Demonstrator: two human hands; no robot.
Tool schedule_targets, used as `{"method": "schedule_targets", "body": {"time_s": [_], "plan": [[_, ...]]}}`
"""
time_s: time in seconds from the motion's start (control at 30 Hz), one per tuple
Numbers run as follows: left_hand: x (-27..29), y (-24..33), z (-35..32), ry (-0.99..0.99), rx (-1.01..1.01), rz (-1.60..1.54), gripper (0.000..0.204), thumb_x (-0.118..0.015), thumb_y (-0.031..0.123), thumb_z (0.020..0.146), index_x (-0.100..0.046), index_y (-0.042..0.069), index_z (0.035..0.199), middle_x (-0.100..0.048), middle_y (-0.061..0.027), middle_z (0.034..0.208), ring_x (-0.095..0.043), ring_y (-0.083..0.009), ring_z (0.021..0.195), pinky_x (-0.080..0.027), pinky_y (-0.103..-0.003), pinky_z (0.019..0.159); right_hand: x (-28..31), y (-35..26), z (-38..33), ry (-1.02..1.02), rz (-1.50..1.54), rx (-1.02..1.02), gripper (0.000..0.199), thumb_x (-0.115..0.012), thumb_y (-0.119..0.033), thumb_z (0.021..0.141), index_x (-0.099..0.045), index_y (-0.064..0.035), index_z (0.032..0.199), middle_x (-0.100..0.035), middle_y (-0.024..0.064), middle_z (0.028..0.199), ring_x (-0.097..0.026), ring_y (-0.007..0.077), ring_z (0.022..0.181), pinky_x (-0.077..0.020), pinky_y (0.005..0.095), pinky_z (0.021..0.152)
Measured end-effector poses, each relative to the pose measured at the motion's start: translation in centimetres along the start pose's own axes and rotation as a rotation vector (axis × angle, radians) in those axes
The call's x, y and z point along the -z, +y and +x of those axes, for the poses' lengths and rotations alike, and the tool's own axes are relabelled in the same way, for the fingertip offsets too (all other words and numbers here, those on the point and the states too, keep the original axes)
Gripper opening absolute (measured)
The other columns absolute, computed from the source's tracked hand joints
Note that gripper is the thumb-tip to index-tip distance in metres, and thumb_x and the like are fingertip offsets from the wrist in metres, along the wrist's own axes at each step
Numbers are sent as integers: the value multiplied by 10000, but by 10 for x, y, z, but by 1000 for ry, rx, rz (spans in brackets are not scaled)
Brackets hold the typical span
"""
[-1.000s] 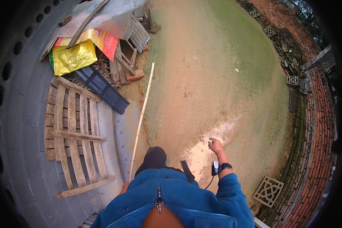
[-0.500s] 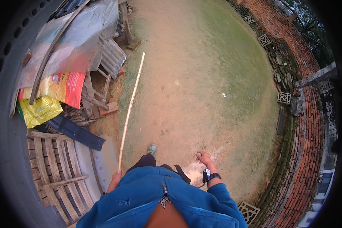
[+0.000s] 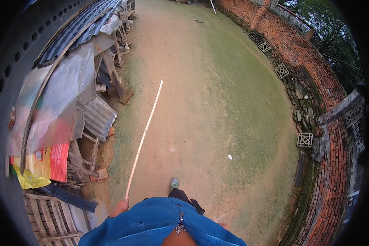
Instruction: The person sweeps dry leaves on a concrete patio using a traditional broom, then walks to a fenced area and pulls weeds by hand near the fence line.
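My left hand (image 3: 119, 207) grips the near end of a long pale bamboo pole (image 3: 144, 135), which points forward and slightly right over the bare dirt ground (image 3: 201, 102). Only a sliver of my right hand (image 3: 222, 225) shows past my blue jacket (image 3: 160, 223); I cannot tell whether its fingers are closed. One shoe (image 3: 174, 183) is stepping forward below the pole.
On the left stands a heap of timber, corrugated sheets (image 3: 96, 117), plastic sheeting (image 3: 57, 102) and coloured sacks (image 3: 49, 162), with wooden pallets (image 3: 49, 221) nearer me. A red brick wall (image 3: 315, 69) with lattice blocks curves along the right.
I have walked forward: the pallets and sacks slid back to the lower left. My right hand, visible with a wrist band before, has dropped almost out of sight behind the jacket.
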State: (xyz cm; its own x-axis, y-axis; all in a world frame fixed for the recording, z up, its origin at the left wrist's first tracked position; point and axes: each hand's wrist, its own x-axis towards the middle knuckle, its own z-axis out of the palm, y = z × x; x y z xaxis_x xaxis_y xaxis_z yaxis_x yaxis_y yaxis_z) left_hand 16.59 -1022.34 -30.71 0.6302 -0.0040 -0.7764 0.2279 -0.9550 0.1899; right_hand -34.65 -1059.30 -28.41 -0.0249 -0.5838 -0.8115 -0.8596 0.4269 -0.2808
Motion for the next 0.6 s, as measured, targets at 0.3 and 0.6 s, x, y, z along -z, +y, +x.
{"method": "schedule_targets", "body": {"time_s": [0.3,0.6], "plan": [[12,255,75,-81,-111,-53,729,-302,613,882,-632,-28,993,-598,-280,1033,-548,-415,1035,-423,-453,868,111,-489,237,419,-195,923,321,-562,-256,808,-651,-48,1036,-668,160,908,-658,266,819,-504,345,746],[0,483,249,-35,-150,-121,730,-300,617,879,-645,-24,939,-619,-270,949,-578,-419,950,-435,-469,823,161,-687,381,179,-620,650,307,-550,-340,791,-712,-80,807,-681,128,786,-660,238,760,-507,337,703]]}}
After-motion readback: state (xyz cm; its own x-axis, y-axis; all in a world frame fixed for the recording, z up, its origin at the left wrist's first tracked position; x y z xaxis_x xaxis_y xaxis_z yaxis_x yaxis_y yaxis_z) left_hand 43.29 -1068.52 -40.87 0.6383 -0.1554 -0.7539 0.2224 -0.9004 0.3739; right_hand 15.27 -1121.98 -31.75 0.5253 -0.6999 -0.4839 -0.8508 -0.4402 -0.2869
